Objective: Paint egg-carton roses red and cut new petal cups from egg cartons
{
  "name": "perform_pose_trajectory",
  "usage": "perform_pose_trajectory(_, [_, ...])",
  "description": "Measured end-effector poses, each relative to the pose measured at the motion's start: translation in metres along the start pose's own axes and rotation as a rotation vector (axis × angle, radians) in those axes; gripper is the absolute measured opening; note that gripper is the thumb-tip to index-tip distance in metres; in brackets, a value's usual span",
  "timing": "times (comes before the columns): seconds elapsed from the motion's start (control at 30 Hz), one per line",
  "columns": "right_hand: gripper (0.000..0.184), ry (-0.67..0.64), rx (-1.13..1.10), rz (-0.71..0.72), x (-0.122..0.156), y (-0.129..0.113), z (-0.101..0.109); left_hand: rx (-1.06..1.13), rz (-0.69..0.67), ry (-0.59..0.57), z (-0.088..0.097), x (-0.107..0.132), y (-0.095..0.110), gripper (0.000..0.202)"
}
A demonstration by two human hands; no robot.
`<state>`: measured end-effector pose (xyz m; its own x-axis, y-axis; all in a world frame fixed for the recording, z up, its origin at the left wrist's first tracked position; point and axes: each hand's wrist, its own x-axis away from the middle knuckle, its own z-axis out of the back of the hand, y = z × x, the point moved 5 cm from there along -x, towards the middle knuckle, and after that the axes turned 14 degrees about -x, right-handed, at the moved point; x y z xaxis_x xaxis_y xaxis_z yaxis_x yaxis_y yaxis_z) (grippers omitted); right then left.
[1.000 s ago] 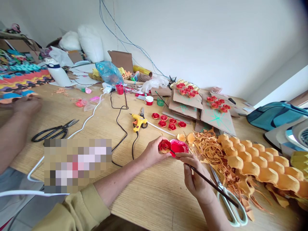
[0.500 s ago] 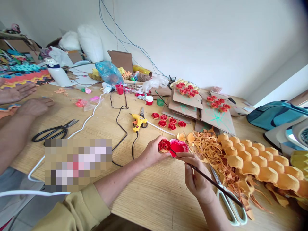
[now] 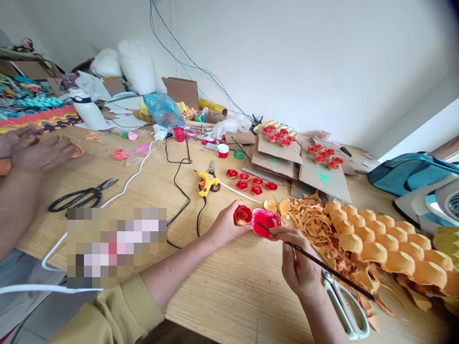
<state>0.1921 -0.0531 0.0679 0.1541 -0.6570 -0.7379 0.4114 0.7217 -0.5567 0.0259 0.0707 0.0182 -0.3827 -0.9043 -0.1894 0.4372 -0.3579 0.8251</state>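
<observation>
My left hand (image 3: 224, 227) is closed around a small red paper rose (image 3: 243, 214), held just above the wooden table (image 3: 222, 291). My right hand (image 3: 297, 263) pinches a thin dark paintbrush (image 3: 322, 267). The brush tip rests in a small dish of red paint (image 3: 266, 222) that sits right beside the rose. The brush handle slants down to the right over a pair of white-handled scissors (image 3: 346, 306).
Painted red roses (image 3: 251, 181) lie behind, more on cardboard sheets (image 3: 324, 174). An orange egg tray (image 3: 387, 243) and scraps fill the right. A yellow glue gun (image 3: 206, 180), cables and black scissors (image 3: 81, 195) lie left. Another person's hands (image 3: 38, 150) rest at far left.
The brush tip has moved from the rose into the paint dish. The other person's hands at far left have come together.
</observation>
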Motion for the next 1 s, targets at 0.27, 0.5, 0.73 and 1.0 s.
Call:
perform_pose_trajectory(0.27, [0.019,0.024,0.182,-0.038,-0.003,0.009,0.001,0.220,-0.047,-0.055,-0.002,-0.004,-0.003,0.044])
perform_pose_trajectory(0.5, [0.014,0.004,0.253,-0.062,-0.005,0.011,-0.002,0.206,-0.048,-0.042,0.001,-0.003,0.001,0.043])
perform_pose_trajectory(0.73, [0.015,0.157,0.117,-0.119,0.000,0.011,0.009,0.168,-0.071,-0.052,-0.001,-0.002,-0.001,0.051])
perform_pose_trajectory(1.0, [0.025,0.046,-0.105,0.013,0.000,-0.003,-0.003,0.179,-0.075,-0.117,-0.008,0.001,0.001,0.049])
